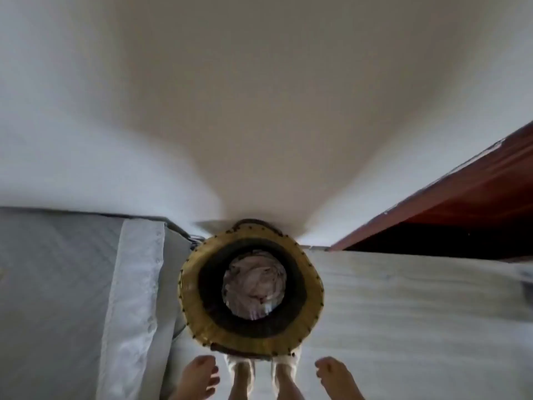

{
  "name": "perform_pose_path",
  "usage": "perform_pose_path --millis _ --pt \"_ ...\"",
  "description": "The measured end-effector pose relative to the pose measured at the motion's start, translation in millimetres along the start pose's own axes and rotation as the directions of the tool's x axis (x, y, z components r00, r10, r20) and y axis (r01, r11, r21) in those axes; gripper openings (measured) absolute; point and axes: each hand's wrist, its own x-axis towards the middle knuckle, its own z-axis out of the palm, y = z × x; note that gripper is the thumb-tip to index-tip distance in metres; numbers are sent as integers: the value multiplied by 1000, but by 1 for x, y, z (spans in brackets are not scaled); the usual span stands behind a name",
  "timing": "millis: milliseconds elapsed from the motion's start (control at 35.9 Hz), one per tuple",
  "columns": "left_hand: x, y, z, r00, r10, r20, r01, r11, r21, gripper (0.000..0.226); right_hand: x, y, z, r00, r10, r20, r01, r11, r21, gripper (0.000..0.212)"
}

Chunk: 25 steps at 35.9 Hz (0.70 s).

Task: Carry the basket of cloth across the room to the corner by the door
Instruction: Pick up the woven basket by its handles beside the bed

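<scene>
A round woven basket (202, 321) with a yellow rim and a dark inner wall stands on the pale floor against the white wall. Pale crumpled cloth (253, 284) lies inside it. My left hand (199, 376) hangs at the bottom edge, below and left of the basket and apart from it, its fingers loosely curled around nothing. My right hand (334, 376) hangs below and right of the basket, also free and holding nothing. My two feet (264, 379) stand just in front of the basket. The view is blurred.
A bed (57, 284) with a grey cover and a white sheet edge fills the left side, close to the basket. A red-brown wooden door (461, 209) stands at the right. Pale floor (403, 313) stretches to the right of the basket.
</scene>
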Motion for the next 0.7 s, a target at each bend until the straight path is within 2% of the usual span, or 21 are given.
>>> perform_pose_path --millis 56,195,278,362,473,584,696 --pt "18 6 12 998 -30 -55 31 999 24 16 24 0 2 1000 -5 15 4 1000 28 25" --pt "46 -16 34 989 -134 -68 128 987 -93 68 64 5 14 998 -58 18 57 997 52 31" --pt "65 -17 48 975 -212 -59 193 951 -240 79 89 -13 10 997 -80 -19 80 996 34 32" --pt "90 -20 66 980 -188 -64 159 934 -320 71 116 -39 2 983 -148 -113 150 989 11 33" --pt "112 -18 79 988 -108 -113 47 894 -445 33 151 -100 -17 917 -292 -273 299 954 -19 38" --pt "123 -12 82 973 -182 -142 79 841 -535 29 179 -163 -33 811 -434 -392 451 891 -54 49" --pt "132 -11 80 960 -237 -148 112 810 -575 31 193 -210 -41 708 -555 -436 567 815 -117 56"
